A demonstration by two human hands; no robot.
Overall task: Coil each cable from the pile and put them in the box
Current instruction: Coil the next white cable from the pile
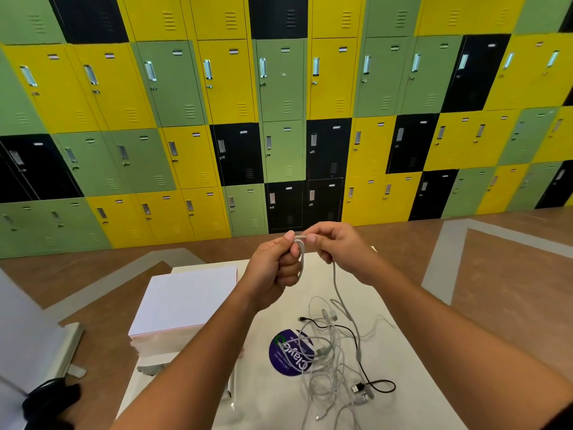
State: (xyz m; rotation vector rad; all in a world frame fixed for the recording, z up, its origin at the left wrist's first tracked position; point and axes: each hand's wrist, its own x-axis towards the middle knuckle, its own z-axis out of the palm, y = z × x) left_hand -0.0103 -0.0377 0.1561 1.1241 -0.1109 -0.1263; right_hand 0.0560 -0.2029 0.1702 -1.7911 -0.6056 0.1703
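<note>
Raised above the white table (pixel 403 383), both hands work one white cable (pixel 335 280). My left hand (pixel 274 263) grips a few loops of it in a curled fist. My right hand (pixel 333 243) pinches the same cable just beside the loops, and its free length hangs down to the pile. The pile of cables (pixel 335 361) lies tangled on the table below: several white ones and a black one (pixel 376 386) with a USB plug. A white box (pixel 183 301) with its lid on stands at the table's left.
A round purple sticker (pixel 286 356) lies under the pile. A wall of yellow, green and black lockers (pixel 279 119) stands behind the table across brown floor (pixel 511 290). A dark object (pixel 49 398) sits at the lower left, next to a grey surface.
</note>
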